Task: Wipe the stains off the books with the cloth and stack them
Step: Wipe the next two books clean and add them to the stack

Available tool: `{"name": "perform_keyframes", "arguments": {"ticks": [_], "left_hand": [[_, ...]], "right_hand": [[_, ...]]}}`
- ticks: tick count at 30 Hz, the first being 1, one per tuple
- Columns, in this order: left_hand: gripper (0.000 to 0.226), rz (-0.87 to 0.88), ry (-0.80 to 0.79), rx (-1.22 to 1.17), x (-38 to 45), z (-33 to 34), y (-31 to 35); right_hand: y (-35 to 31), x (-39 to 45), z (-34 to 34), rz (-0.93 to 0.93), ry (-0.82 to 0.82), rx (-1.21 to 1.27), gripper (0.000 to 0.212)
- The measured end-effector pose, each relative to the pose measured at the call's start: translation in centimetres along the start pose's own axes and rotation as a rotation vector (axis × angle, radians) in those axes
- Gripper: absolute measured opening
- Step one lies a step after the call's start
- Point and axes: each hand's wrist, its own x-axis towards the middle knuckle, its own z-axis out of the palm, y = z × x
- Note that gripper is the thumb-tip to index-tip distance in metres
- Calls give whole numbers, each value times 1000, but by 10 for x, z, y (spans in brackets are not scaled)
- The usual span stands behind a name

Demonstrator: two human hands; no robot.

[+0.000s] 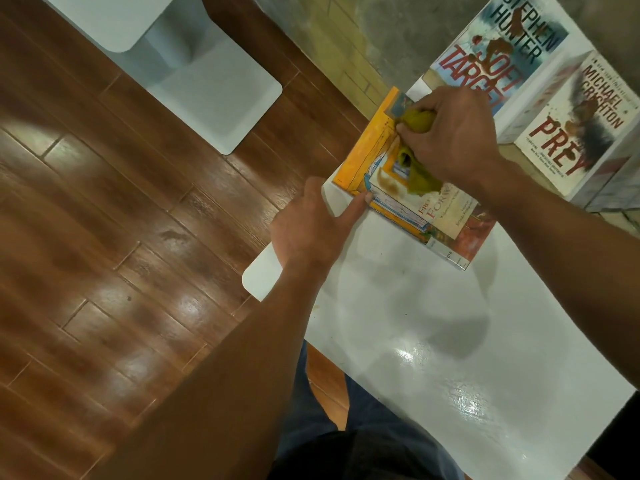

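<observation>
A small stack of books lies at the far left corner of the white table (433, 341). An orange book (367, 150) is at the bottom, with a white-covered book (440, 209) on top that carries a brown stain (389, 181). My right hand (453, 133) grips a bunched yellow-green cloth (419, 178) and presses it on the stack. My left hand (311, 226) rests at the table edge, its index finger touching the corner of the stack. Two stained paperbacks lie farther back: "Soft Target" (498, 50) and "Prey" (581, 129).
A wooden plank floor (121, 220) spreads to the left, with a white stool or small table (194, 71) standing on it. A concrete wall base (398, 32) runs behind the table. My legs in blue trousers (363, 427) are under the near edge.
</observation>
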Motion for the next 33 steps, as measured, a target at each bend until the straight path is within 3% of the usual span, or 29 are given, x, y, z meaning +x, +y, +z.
{"name": "perform_keyframes", "arguments": {"ticks": [3,7,10,14,17,20,24,29,33], "left_hand": [[70,2,12,3,0,0,0],[70,6,17,-5,0,0,0],[70,5,17,9,-1,-1,0],[71,3,8,0,0,0,1],[71,5,12,-1,0,1,-1],[72,1,9,-12,1,1,0],[73,-3,13,-14,0,1,0],[71,-1,-2,-3,1,0,0],[73,5,2,-6,1,-1,0]], "right_hand": [[-2,2,0,-91,-83,-16,42],[-2,9,-5,-81,-25,21,40],[-8,8,-4,-176,-87,-7,36],[-7,14,-2,-142,-48,-31,39],[-8,14,-4,-188,-115,-45,41],[-5,22,-8,-105,-63,-62,40],[-6,4,-4,-226,-172,-18,41],[8,-3,-7,-50,-90,46,44],[9,-22,-2,-137,-167,42,36]]}}
